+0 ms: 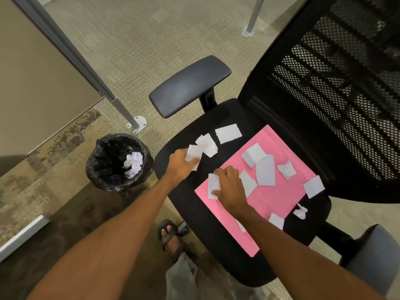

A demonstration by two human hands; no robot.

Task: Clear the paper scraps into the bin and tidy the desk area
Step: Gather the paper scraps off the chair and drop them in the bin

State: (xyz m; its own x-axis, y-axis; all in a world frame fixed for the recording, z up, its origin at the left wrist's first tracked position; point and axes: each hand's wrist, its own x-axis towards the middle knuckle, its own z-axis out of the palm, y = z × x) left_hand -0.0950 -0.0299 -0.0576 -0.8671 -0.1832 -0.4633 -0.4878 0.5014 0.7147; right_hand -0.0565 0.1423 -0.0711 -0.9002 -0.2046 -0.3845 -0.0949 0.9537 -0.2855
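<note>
I can read no brand, label or writing anywhere: the scraps look blank on the sides facing me, and the chair shows no maker's mark that I can make out.

My left hand [180, 164] is over the front left part of the black chair seat [216, 245], its fingers curled closed on one white scrap [193, 153] that sticks out above the knuckles. My right hand [230, 187] lies at the left corner of the pink sheet [279, 202], thumb and fingers pinched on another white scrap [213, 185].

Counting the loose pieces: two on the bare seat beyond my left hand, a crumpled-edged one [208, 145] touching the held scrap and a flat rectangle [228, 133] just beside it. On the pink sheet I count about five flat pieces, some overlapping, one of them hanging over the right edge. One small crumpled ball [300, 211] sits on the seat just off the sheet's near right edge, with one more flat piece [276, 220] beside it. My right forearm hides part of the sheet, so the count is approximate.

One bin [119, 162], lined with a black bag, stands on the carpet left of the chair, with a few crumpled white papers already in it. The chair has two armrests in view and one mesh back.
</note>
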